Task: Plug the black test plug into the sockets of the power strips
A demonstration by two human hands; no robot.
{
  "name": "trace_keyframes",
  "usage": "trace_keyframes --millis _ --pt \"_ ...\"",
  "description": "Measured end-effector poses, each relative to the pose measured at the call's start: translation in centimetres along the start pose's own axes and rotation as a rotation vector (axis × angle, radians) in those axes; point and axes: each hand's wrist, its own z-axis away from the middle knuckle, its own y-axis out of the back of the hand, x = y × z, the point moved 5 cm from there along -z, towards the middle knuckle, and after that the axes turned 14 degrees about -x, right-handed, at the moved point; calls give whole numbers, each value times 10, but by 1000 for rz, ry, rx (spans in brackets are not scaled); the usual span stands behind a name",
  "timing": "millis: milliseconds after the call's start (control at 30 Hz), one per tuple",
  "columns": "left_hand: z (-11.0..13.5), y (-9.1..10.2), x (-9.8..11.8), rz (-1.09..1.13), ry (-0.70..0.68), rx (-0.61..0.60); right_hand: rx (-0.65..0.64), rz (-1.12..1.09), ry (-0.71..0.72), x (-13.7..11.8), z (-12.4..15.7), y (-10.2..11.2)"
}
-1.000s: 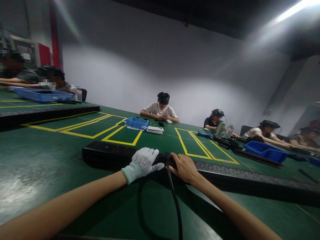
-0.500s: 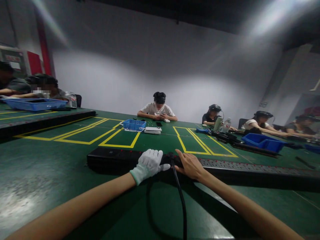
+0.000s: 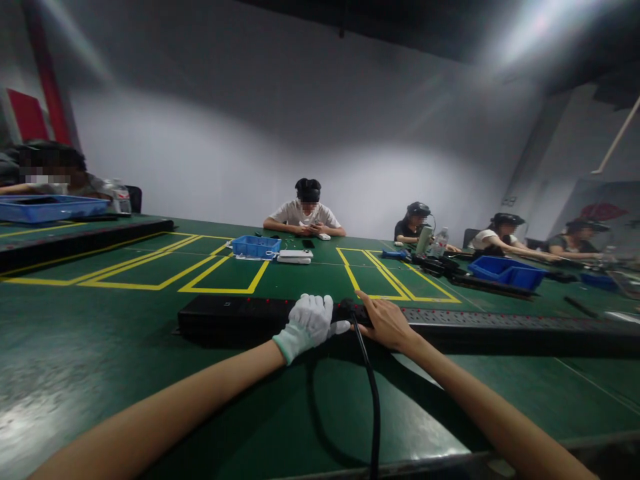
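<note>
A long black power strip (image 3: 220, 320) with red dots along its top lies across the green table in front of me. My left hand (image 3: 311, 323), in a white knit glove with a pale green cuff, is closed over the strip, its thumb on the near side. My right hand (image 3: 387, 325) is bare and grips the strip just to the right. Between the hands a black plug (image 3: 345, 309) sits at the strip's top. Its thick black cable (image 3: 373, 393) runs down toward me. The far fingertips of both hands are hidden.
Yellow tape outlines (image 3: 215, 291) mark the table beyond the strip. A small blue basket (image 3: 256, 247) and a white box-shaped item (image 3: 295, 256) stand there. A person (image 3: 305, 217) sits opposite. Blue bins (image 3: 507, 273) and other seated people are at right; another strip (image 3: 100, 237) lies left.
The view has turned slightly to the right, so the background has slid left. Both hands stay on the power strip, and the cable still hangs between them.
</note>
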Motion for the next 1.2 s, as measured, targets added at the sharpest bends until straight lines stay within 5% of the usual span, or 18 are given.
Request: trace_keyframes --millis 433,833,1200 --pt "9 -4 10 119 -81 175 112 -303 446 -39 -6 36" --pt "9 4 11 162 -136 159 444 -411 150 -45 -11 4" --pt "13 2 12 170 -105 179 385 -447 175 -45 -11 5"
